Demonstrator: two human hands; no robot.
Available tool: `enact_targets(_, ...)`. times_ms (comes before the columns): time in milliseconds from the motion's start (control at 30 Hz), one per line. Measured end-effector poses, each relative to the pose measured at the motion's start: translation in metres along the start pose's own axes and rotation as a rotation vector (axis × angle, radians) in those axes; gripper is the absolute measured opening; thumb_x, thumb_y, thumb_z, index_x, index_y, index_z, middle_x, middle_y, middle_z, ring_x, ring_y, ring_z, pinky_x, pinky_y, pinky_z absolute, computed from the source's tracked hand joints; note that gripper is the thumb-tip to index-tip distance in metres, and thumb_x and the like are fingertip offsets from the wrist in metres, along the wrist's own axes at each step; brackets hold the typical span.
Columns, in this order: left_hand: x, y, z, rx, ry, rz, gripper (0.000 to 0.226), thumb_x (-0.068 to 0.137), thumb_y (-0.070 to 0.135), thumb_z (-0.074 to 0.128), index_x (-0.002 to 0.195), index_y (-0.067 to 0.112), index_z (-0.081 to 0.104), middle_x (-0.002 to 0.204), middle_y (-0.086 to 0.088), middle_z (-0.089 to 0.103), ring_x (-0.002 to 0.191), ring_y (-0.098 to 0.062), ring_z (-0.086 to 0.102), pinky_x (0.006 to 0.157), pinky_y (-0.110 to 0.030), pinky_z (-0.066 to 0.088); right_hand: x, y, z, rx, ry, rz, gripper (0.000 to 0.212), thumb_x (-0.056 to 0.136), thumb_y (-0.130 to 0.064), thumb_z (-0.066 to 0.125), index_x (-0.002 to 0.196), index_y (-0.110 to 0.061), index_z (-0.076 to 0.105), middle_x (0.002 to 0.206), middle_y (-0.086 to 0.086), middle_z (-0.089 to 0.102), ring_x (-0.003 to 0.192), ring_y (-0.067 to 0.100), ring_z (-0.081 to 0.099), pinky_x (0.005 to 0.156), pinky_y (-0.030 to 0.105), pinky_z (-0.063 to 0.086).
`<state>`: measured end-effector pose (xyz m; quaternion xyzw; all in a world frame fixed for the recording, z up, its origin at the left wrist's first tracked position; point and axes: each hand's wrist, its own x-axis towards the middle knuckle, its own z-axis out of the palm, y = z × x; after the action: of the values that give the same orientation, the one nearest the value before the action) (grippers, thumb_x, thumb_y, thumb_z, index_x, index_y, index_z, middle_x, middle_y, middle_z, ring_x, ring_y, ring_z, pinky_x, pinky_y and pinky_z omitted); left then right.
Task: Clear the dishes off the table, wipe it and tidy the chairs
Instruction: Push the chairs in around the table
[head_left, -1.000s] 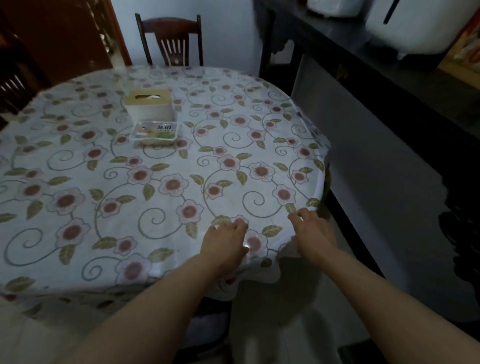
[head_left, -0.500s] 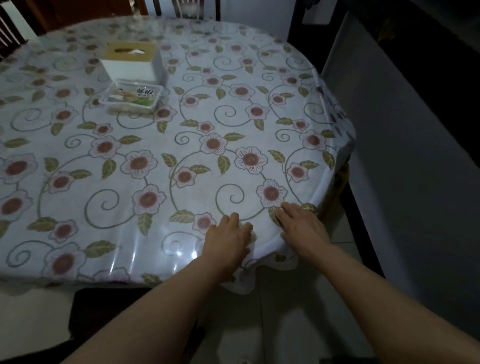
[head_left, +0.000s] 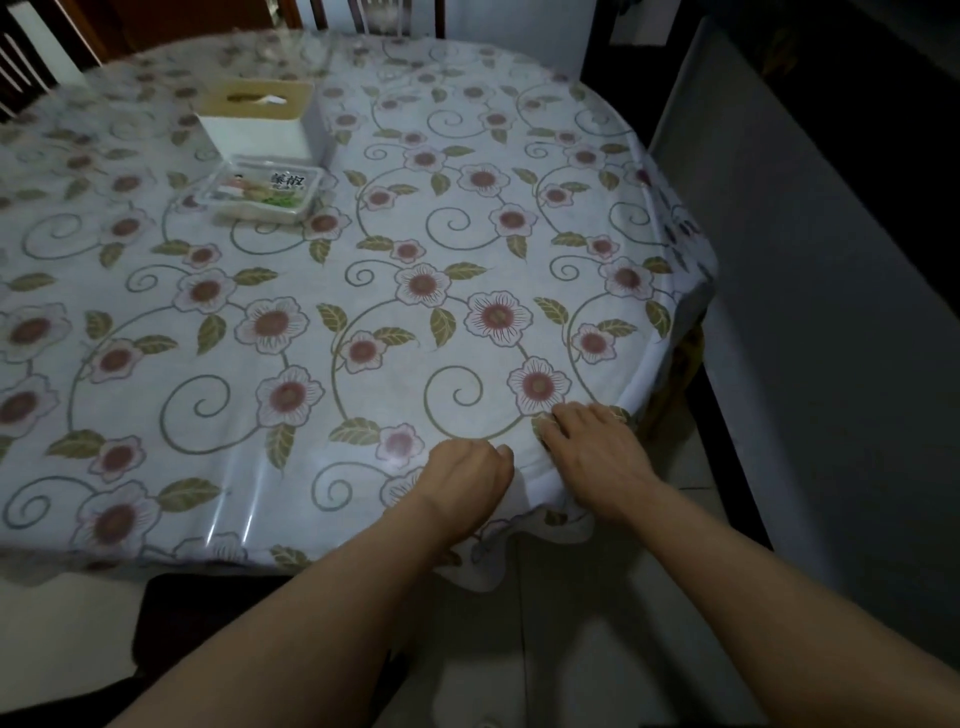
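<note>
The round table (head_left: 519, 244) wears a flowered tablecloth under a clear plastic sheet. At its near right edge, my left hand (head_left: 465, 480) has its fingers curled on a raised fold of the tablecloth (head_left: 524, 475). Just right of that fold, my right hand (head_left: 589, 447) lies with fingers flat, pressing the cloth at the rim. A white tissue box (head_left: 260, 122) and a clear lidded food container (head_left: 265, 192) stand on the far left part of the table. No dishes show.
A wooden chair (head_left: 379, 15) stands at the table's far side and another chair (head_left: 21, 62) at the far left. A dark chair seat (head_left: 208, 618) sits tucked under the near edge. A dark cabinet (head_left: 857, 156) runs along the right, with a narrow floor gap.
The view has moved closer and tilted down. My left hand's fingers have curled from flat onto the cloth fold. My right hand stays flat at the rim.
</note>
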<state>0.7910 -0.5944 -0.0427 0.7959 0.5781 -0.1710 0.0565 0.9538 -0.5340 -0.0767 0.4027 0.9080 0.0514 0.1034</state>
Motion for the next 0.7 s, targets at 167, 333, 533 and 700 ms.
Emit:
enact_targets(167, -0.011, 0.003, 0.01, -0.039, 0.046, -0.042, 0.017, 0.092, 0.014, 0.051, 0.109, 0.01, 0.048, 0.101, -0.01, 0.057, 0.085, -0.029, 0.06, 0.058, -0.033, 0.032, 0.011, 0.007, -0.006, -0.034, -0.006, 0.069, 0.024, 0.067, -0.024, 0.078, 0.083, -0.017, 0.06, 0.076, 0.003, 0.063, 0.064, 0.017, 0.058, 0.065, 0.03, 0.048)
enact_targets(333, -0.019, 0.005, 0.025, -0.124, 0.065, -0.142, 0.045, 0.084, 0.014, 0.062, 0.123, 0.013, 0.039, 0.122, -0.008, 0.042, 0.106, -0.026, 0.046, 0.064, -0.032, 0.035, 0.009, 0.01, -0.016, -0.037, -0.052, 0.04, 0.017, 0.09, -0.023, 0.056, 0.104, -0.014, 0.054, 0.099, 0.004, 0.06, 0.082, 0.017, 0.058, 0.067, 0.027, 0.037)
enact_targets(533, -0.024, 0.01, 0.025, -0.133, 0.041, -0.152, 0.042, 0.087, 0.012, 0.058, 0.125, 0.007, 0.04, 0.127, -0.011, 0.041, 0.112, -0.027, 0.045, 0.075, -0.033, 0.043, 0.003, 0.005, -0.014, -0.037, -0.052, 0.073, 0.012, 0.091, -0.021, 0.051, 0.099, -0.015, 0.056, 0.092, 0.004, 0.06, 0.07, 0.016, 0.051, 0.06, 0.028, 0.041)
enact_targets(700, -0.029, 0.01, 0.027, -0.162, 0.009, -0.145, 0.056, 0.082, 0.013, 0.066, 0.129, 0.007, 0.039, 0.129, -0.011, 0.04, 0.114, -0.027, 0.045, 0.077, -0.033, 0.045, -0.002, 0.001, -0.014, -0.048, -0.014, 0.068, 0.007, 0.088, -0.015, 0.054, 0.084, -0.016, 0.06, 0.078, 0.004, 0.063, 0.065, 0.019, 0.061, 0.057, 0.028, 0.046)
